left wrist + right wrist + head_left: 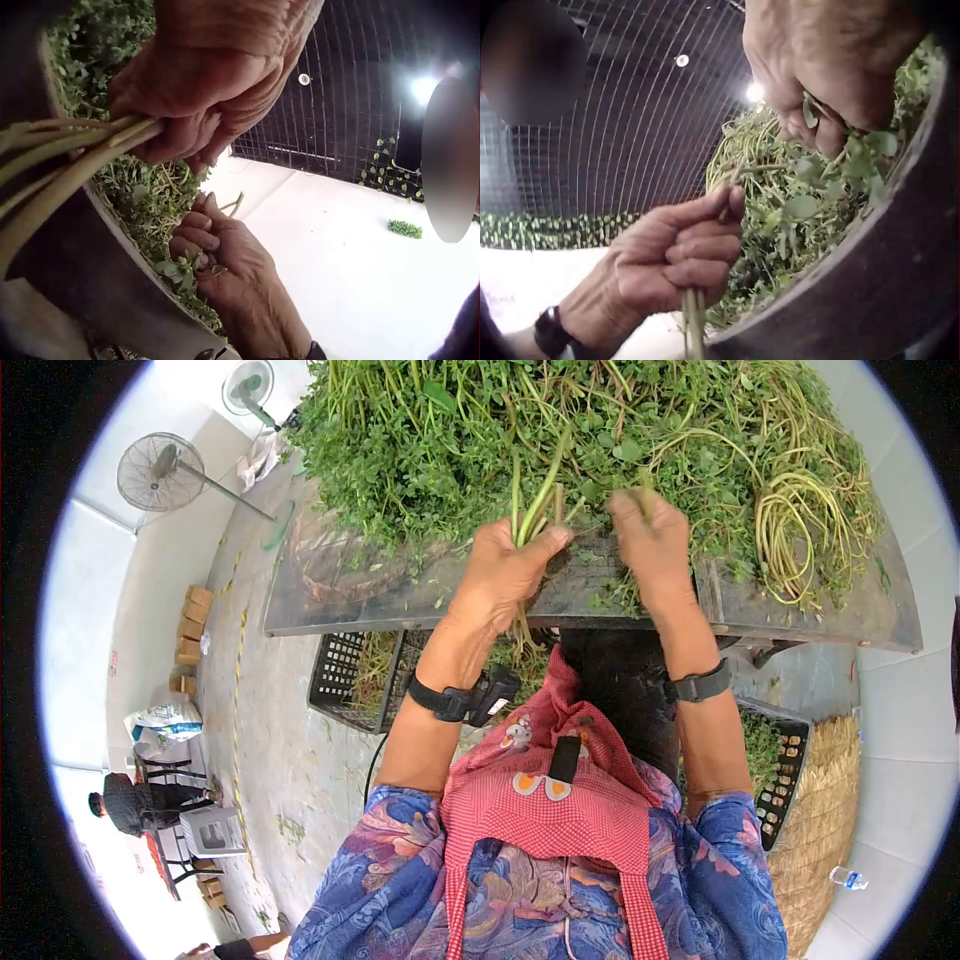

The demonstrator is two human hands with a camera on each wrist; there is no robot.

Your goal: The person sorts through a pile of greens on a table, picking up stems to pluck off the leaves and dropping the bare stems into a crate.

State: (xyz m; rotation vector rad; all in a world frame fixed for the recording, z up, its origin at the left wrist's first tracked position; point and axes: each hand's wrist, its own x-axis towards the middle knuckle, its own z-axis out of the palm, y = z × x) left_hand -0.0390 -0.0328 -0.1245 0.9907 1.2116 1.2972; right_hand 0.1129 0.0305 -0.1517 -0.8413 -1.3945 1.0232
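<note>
My left hand [505, 570] grips a small bunch of long green stems [541, 495] over the front part of the table. The thick stem ends [67, 161] stick out from the fist in the left wrist view, and its thumb and forefinger pinch a thin stem [736, 171] in the right wrist view. To its right, my right hand [655, 552] has its fingers curled round a leafy sprig [180, 271], whose round leaves show below that hand in the right wrist view. Both hands are just in front of a large heap of leafy greens [400, 470].
The greens lie on a dark table [440, 605]. Coiled stems [800, 540] lie at the heap's right. Below stand a black crate [335, 678] at left and another crate [785, 785] at right, beside a straw mat [825, 790]. A fan [160, 470] stands at far left.
</note>
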